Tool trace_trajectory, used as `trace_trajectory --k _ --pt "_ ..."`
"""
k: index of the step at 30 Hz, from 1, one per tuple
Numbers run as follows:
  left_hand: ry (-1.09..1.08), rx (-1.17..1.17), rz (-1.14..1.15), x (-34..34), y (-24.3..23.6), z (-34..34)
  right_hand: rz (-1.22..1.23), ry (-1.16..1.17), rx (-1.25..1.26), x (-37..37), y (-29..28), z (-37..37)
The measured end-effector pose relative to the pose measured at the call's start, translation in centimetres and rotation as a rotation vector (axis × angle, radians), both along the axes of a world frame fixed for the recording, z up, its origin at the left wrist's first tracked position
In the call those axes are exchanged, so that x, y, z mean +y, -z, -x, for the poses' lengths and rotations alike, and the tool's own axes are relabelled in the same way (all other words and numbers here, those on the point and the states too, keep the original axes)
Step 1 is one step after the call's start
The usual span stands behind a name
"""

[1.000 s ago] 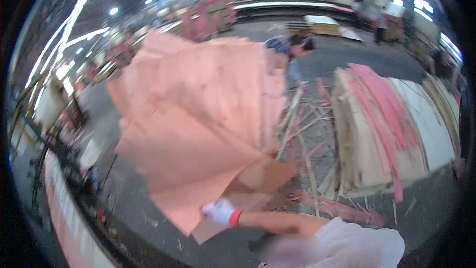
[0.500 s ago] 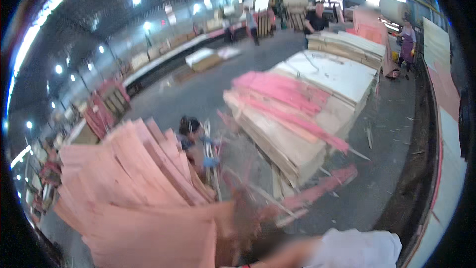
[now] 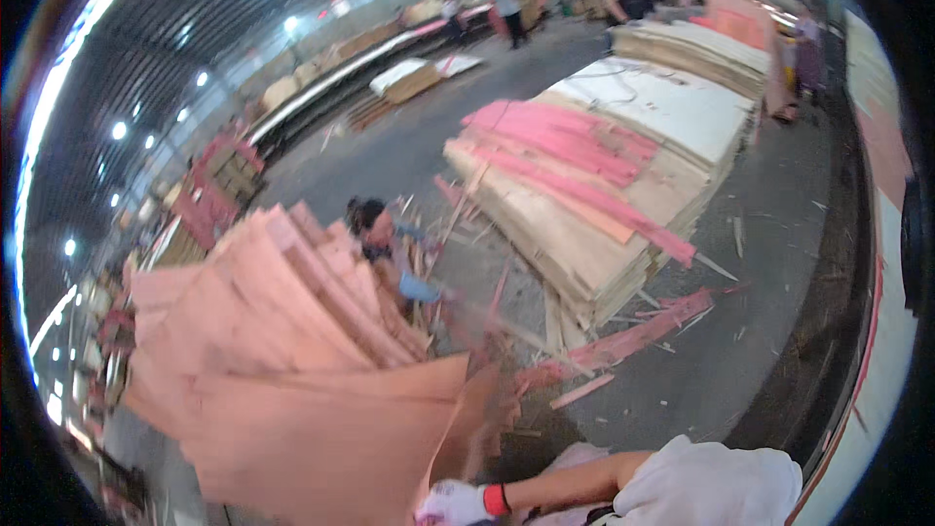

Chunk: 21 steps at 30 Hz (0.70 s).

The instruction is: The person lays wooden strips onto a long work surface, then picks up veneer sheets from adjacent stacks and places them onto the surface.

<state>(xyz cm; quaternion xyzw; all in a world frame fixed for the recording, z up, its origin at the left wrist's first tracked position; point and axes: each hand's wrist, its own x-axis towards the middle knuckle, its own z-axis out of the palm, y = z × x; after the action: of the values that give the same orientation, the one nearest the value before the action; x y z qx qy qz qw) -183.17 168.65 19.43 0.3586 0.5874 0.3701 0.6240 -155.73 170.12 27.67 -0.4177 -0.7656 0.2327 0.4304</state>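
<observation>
My right hand (image 3: 454, 504), in a white glove with a red cuff, is at the lower edge of the head view. Its fingers are closed on the near right edge of a large orange-pink veneer sheet (image 3: 321, 429). This sheet lies over a fanned stack of similar veneer sheets (image 3: 253, 302), and its right side curls upward. My bare forearm and white sleeve reach in from the lower right. My left hand is out of view.
A co-worker (image 3: 375, 229) crouches low behind the veneer stack. A big pile of pale boards (image 3: 555, 263) with pink strips on top stands beyond. Torn veneer scraps (image 3: 623, 341) litter the floor. A long pale panel edge (image 3: 877, 331) runs along the right. Several other people work farther back.
My right forearm has swung up and left, and my gloved hand has come into sight at the sheet's edge. That sheet's right side has lifted and curled. The whole view has shifted slightly.
</observation>
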Motion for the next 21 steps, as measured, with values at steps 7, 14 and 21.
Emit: trace_trajectory --k 7,14,21 --pt "-0.647 0.183 0.307 -5.0 4.5 11.1 0.255 -0.045 0.038 -1.3 -0.7 0.3" --pt "-0.434 -0.071 0.253 -5.1 6.7 10.2 0.244 -0.038 0.050 -1.3 -0.3 -0.4" --pt "-0.396 -0.097 0.295 -3.8 9.3 10.3 0.242 -0.038 0.071 -0.8 0.0 -1.1"
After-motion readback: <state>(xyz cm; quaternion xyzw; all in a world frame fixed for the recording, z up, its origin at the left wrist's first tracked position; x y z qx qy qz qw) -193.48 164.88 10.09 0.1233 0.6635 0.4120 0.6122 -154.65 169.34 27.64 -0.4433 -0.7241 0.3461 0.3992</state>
